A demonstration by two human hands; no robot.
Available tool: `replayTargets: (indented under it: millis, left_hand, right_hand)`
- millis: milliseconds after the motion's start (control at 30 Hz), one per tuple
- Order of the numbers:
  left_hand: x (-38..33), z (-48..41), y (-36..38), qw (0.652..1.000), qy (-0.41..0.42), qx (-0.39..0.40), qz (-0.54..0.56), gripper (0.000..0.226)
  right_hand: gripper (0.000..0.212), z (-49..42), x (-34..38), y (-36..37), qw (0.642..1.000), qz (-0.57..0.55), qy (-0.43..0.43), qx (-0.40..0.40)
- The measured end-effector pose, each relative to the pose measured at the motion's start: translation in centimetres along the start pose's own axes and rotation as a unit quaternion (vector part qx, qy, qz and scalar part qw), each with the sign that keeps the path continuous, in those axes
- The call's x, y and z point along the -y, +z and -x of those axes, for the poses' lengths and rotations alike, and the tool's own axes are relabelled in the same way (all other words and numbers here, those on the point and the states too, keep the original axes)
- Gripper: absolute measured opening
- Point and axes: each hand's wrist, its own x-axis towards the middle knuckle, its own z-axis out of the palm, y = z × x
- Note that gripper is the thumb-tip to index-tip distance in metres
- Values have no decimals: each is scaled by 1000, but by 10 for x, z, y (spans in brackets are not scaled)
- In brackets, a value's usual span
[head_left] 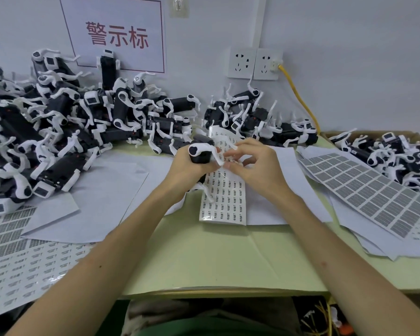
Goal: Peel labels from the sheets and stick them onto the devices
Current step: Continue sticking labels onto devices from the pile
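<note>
Left heap point(58, 122): black-and-white devices piled along the far left of the surface point(216, 258), reaching up against the wall.
Far heap point(252, 117): smaller cluster of the same devices at far centre-right, just behind the hands.
Box point(374, 135): cardboard, at the far right edge, filled with more devices.
Grey sheet point(374, 190): grid of grey labels lying at right on loose white paper, near the box.
Near-left sheets point(22, 263): rows of small printed labels, spread at the near left corner, partly under white paper point(102, 190).
Wall: red-bordered sign point(117, 35) at far left-centre; two sockets point(255, 64) to its right, with a yellow cable point(298, 93) running down from the right one behind the far heap.
In the way: white limbs of the heaped devices jutting toward the centre, close behind the hands.
Label sheet point(224, 197): narrow strip of small labels at centre, lower end flat on white paper, upper end lifted behind the hands.
Device point(200, 151): black body with white limbs, raised above the label sheet, in the left hand.
Left hand point(188, 166): reached in from near left, fingers wrapped round the device's body, holding it up.
Right hand point(257, 166): reached in from near right, fingers point(230, 167) bent with tips drawn together beside the device's white limb, over the label sheet; cannot tell whether a label is pinched.
</note>
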Motion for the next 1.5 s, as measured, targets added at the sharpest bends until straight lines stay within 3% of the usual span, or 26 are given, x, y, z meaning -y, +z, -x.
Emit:
replayTargets:
  millis: [233,400,600,900,1200,1500]
  left_hand:
    - [1,3,5,998,40,-42,-12,22]
    - [-9,7,3,999,31,-25,33,38]
    - [-12,9,1,998,53,-9,34,51]
    - [-8,8,6,993,111,0,-39,19]
    - [-6,5,7,995,94,-12,-27,33]
    - [-3,3,4,997,70,-23,-23,24]
  right_hand:
    - [25,0,2,0,1000,-20,0,-21]
    - [31,-1,5,0,999,-40,-3,-22]
    - [20,1,4,3,999,-31,-19,-39]
    - [11,3,0,6,997,-2,-51,-56]
    - [9,3,-3,6,998,-1,-24,-51]
    - [21,-1,-2,-1,998,-19,19,-55]
